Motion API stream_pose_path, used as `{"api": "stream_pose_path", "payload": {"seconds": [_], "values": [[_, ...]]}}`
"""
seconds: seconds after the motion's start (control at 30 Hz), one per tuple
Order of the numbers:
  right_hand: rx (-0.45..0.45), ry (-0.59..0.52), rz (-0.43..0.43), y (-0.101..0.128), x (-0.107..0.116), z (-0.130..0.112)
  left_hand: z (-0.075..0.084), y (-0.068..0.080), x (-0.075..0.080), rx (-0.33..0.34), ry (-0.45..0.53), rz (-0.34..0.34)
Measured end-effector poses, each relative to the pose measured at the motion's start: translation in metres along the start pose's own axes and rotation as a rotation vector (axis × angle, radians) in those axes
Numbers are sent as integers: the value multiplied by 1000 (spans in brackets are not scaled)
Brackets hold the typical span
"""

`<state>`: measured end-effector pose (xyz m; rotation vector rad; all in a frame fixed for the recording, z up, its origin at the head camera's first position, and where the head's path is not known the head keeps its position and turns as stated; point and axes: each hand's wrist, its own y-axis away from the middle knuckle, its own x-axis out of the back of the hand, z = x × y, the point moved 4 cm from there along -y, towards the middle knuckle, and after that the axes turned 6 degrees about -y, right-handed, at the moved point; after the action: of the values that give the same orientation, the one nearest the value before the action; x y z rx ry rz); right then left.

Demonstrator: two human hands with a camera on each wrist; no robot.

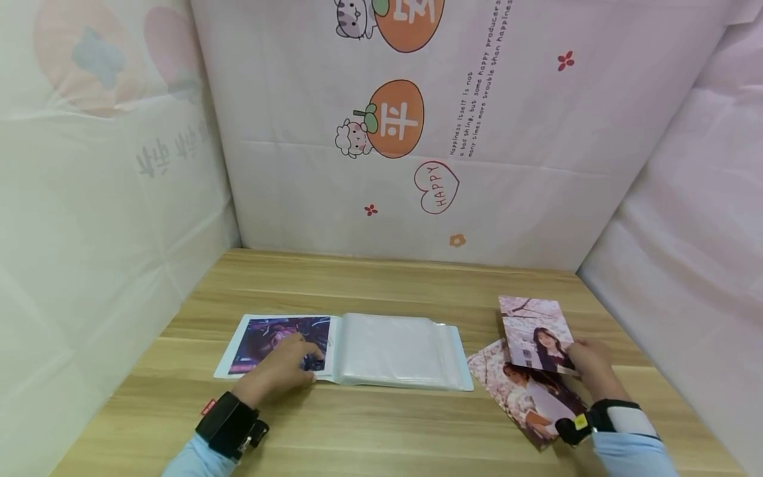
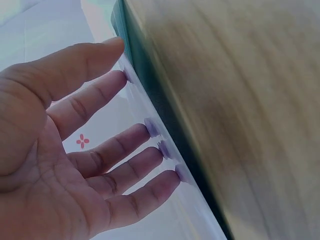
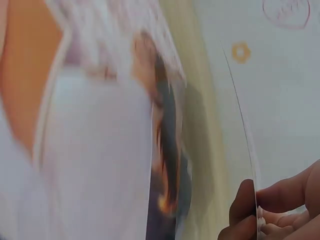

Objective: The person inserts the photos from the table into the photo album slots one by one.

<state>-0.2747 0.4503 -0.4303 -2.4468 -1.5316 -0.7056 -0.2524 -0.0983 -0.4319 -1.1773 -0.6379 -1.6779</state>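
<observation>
Your left hand (image 1: 285, 366) lies flat, fingers straight, on the left page of the open album (image 1: 357, 351), pressing on the dark picture (image 1: 280, 343) already sleeved there; the left wrist view shows the fingertips (image 2: 152, 127) splayed against clear plastic; your right hand (image 1: 587, 368) pinches a photo (image 1: 535, 334) by its lower right corner, lifted and tilted just above a second photo (image 1: 527, 394) lying flat on the worktop (image 1: 387, 285); the right wrist view, blurred, shows the held print edge-on between thumb and fingers; the album sits centre-left, its right page a stack of empty clear sleeves (image 1: 393, 348), the loose photos just beside its right edge; the step in hand looks like picking up the next print for filing; the next move would call for carrying it left to a sleeve and lining its edge up with the opening, while the left hand steadies the album.
</observation>
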Motion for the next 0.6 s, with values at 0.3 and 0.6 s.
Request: {"api": "stream_pose_path", "payload": {"seconds": [0.3,0.6], "values": [[41,-38,-146,15,-42,-32,-1,1,0,43,25,2],[71,-136,-263,33,-76,-57,-5,0,-2,59,52,23]]}}
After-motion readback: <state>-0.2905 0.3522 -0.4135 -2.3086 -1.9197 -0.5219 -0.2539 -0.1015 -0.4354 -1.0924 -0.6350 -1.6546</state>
